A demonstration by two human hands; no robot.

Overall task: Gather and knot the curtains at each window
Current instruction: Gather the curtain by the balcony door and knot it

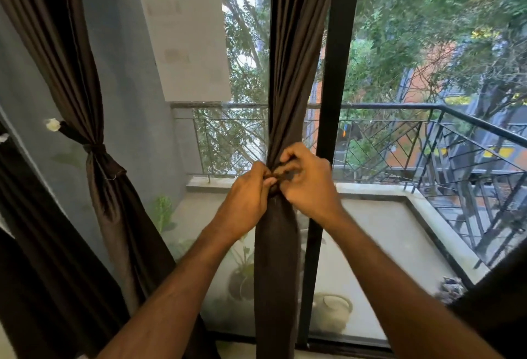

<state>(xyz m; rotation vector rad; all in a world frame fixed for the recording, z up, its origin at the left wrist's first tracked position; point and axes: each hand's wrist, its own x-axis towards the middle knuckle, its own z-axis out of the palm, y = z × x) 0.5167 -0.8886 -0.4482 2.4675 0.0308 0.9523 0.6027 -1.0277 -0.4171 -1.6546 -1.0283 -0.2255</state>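
A dark brown curtain [293, 68] hangs gathered into a narrow bundle in the middle of the window. Both hands meet at its waist. My left hand [248, 196] pinches a strip of dark fabric at the bundle's left side. My right hand [309, 182] curls its fingers round the same tie from the right. The tie itself is mostly hidden between the fingers. To the left, a second brown curtain [94, 119] hangs tied at its middle with a band [95, 149].
A black window frame post [333, 102] stands just right of the held curtain. Behind the glass are a balcony with a metal railing [427, 136], potted plants [242, 276] and trees. A white paper [185, 39] sticks on the pane. More dark fabric [42, 259] hangs at the far left.
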